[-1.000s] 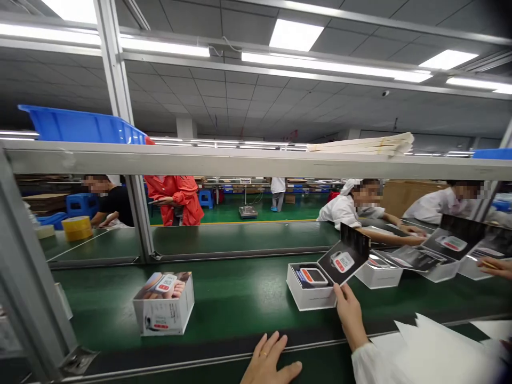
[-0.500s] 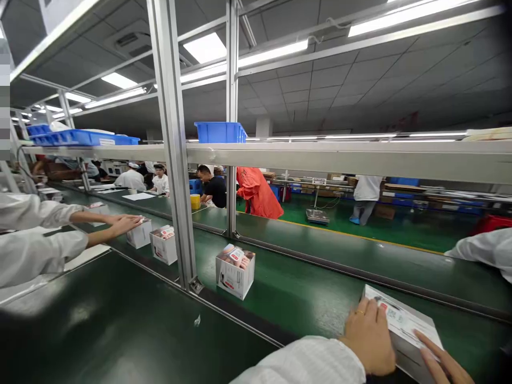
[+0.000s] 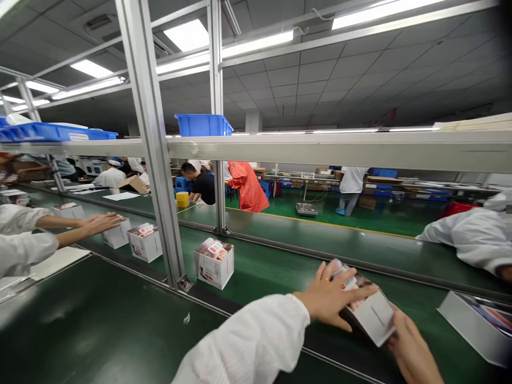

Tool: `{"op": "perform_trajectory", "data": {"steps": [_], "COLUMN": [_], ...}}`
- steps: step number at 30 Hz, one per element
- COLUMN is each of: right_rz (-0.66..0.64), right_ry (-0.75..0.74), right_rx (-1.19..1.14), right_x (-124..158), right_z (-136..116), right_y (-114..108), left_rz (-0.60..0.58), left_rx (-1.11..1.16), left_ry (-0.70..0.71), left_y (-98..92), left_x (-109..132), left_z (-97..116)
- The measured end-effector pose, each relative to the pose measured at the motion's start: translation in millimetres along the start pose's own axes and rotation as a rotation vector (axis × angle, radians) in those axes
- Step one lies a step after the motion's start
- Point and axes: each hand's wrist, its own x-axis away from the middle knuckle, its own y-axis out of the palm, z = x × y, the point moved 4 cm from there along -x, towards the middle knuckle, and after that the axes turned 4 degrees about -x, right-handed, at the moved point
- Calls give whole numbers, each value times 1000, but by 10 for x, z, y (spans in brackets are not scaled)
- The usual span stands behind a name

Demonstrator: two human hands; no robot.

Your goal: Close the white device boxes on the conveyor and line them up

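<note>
A small white carton (image 3: 374,316) with photo-printed faces is tilted between my two hands over the green conveyor belt (image 3: 276,285). My left hand (image 3: 330,296) lies over its near-left and top side, fingers stretched across the print and thumb lower down. On the opposite side, my right hand (image 3: 412,341) grips the carton's lower right end; some of those fingers are hidden behind it. To the left, a similar carton (image 3: 214,264) stands upright on the belt, apart from my hands. At the right edge lies another white box (image 3: 476,325) with a coloured printed face, partly cut off.
Metal posts (image 3: 150,144) rise beside the belt and carry a shelf rail (image 3: 320,152) with blue bins (image 3: 204,125). At left, another person's hands (image 3: 94,224) touch a carton (image 3: 117,233). A co-worker's white sleeve (image 3: 456,232) reaches in from the right.
The carton in my hands has been lifted and turned, with its photo print now showing, and sits further left. My view has swung right, bringing another box in at the right edge.
</note>
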Motion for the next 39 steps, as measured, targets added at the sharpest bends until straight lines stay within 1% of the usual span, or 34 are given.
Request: {"op": "perform_trajectory", "data": {"steps": [2, 3, 5, 7, 9, 12, 15, 19, 23, 25, 27, 29, 30, 32, 34, 36, 38, 39], "right_rz": [-84, -120, -126, -106, -121, -171, -198, -226, -224, -212, -203, -193, -189, -184, -179, -153, -126, -120], "right_ry": [68, 55, -27, -93, -147, -220, -224, -217, -242, -255, -264, -273, -280, -298, -304, -292, -265, -256], "right_rx": [-60, -52, 75, 268, 399, 405, 366, 394, 402, 401, 393, 387, 387, 387, 378, 356, 327, 313], "right_x": [71, 106, 174, 257, 353, 468, 498, 481, 494, 499, 493, 478, 469, 455, 444, 441, 448, 456], "right_z": [19, 13, -15, -40, -65, -105, -105, -91, -115, -126, -127, -121, -117, -108, -96, -86, -80, -81], "right_y": [227, 327, 447, 488, 499, 515, 526, 532, 531, 534, 538, 542, 542, 541, 532, 512, 495, 492], "left_rz": [-63, -114, -242, -345, -394, -425, -458, -473, -472, -433, -332, -199, -142, -82, -84, -120, -164, -177], "left_rx": [-155, -197, -223, -220, -235, -272, -252, -258, -293, -305, -333, -338, -319, -241, -112, 37, 153, 188], "left_ry": [88, 119, 151, 114, 44, -42, -90, -135, -180, -178, -162, -135, -120, -79, -12, 30, 15, -13], "left_y": [-229, -304, -380, -400, -414, -465, -543, -641, -701, -719, -719, -655, -583, -345, -20, 309, 565, 650], "left_x": [-79, -115, -147, -114, -26, 144, 291, 415, 529, 589, 644, 702, 735, 803, 864, 907, 929, 933], "left_z": [16, 16, -14, -106, -248, -466, -585, -612, -661, -654, -564, -366, -236, 46, 308, 490, 573, 582]}}
